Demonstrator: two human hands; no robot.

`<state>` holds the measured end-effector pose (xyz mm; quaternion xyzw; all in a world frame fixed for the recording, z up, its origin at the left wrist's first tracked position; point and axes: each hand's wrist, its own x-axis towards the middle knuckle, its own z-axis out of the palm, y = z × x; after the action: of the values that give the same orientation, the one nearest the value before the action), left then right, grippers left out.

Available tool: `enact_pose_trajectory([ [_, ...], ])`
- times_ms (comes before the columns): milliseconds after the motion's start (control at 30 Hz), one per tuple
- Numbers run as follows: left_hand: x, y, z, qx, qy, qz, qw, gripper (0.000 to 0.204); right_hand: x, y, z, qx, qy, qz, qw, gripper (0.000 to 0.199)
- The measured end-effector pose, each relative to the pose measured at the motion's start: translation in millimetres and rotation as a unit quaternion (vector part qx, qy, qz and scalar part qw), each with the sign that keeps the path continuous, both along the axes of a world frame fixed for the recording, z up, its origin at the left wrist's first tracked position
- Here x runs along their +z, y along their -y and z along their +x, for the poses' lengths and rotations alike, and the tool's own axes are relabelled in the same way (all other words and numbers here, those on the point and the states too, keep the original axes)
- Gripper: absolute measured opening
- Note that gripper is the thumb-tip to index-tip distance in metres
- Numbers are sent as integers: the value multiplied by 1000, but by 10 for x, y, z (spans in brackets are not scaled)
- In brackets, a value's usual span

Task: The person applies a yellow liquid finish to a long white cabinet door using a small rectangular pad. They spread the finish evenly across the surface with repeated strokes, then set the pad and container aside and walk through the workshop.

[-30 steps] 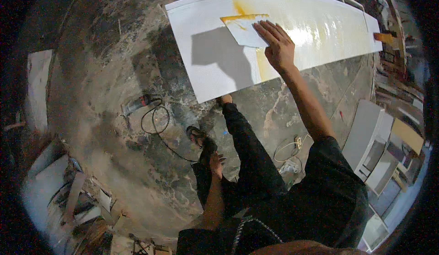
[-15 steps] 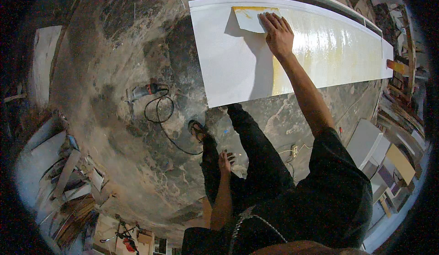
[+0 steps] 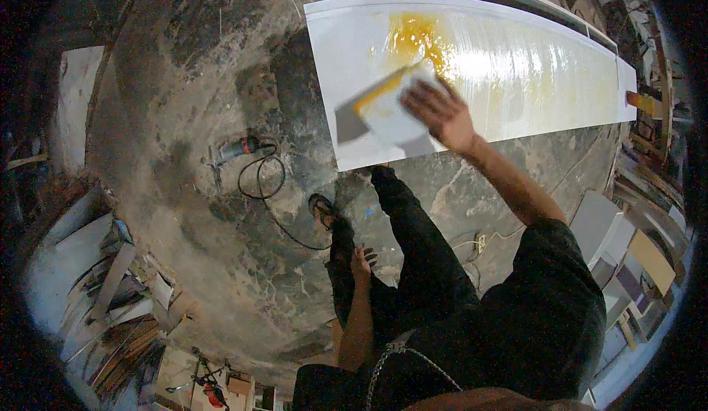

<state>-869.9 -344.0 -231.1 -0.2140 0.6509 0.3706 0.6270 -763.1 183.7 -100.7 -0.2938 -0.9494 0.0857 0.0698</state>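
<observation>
nearest, at 6 o'clock, the left hand (image 3: 361, 258) is rested on the bent left knee, fingers loosely spread and holding nothing. just beyond it, at about 9 o'clock from the knee, a power tool (image 3: 237, 148) with a looped black cord (image 3: 267, 190) lies unused on the stained floor (image 3: 184, 101).

further out, at 12 o'clock, the right hand (image 3: 441, 112) is reached forward over a long white panel (image 3: 516, 94) laid flat on the floor. its fingers are closed on a flat pale spreader (image 3: 383, 109), whose edge is loaded with yellow glue and pressed onto the panel's near left part. the spreader is blurred, so the exact grip cannot be told.

beyond the hand, a thick yellow pool of glue (image 3: 417, 35) sits at the panel's far edge, and a glossy streaked film runs off toward 2 o'clock. the left end of the panel looks bare and dry.

the step in hand is judged to be spreading glue over the panel. the next move would call for the pool to be dragged toward the bare left end, with the edge kept flat so the coat stays thin and even.
</observation>
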Motion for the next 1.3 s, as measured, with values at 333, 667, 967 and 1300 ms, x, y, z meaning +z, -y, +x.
enact_pose_trajectory([
  [333, 258, -399, 16, -97, -35, -32, 994, 52, -425, -1126, 225, -149, 36, 93, 984, 56],
  [667, 89, -454, -61, -66, 0, -52, 996, 63, -368, -814, 181, -163, -11, 58, 985, 49],
  [967, -501, 414, -529, -39, 107, 67, 991, 61, -186, 419, 613, -200, 8, -9, 980, 55],
  [1300, -529, 237, -956, -122, 13, 37, 992, 58, -17, 2392, 1307, -213, 156, -102, 959, 60],
])
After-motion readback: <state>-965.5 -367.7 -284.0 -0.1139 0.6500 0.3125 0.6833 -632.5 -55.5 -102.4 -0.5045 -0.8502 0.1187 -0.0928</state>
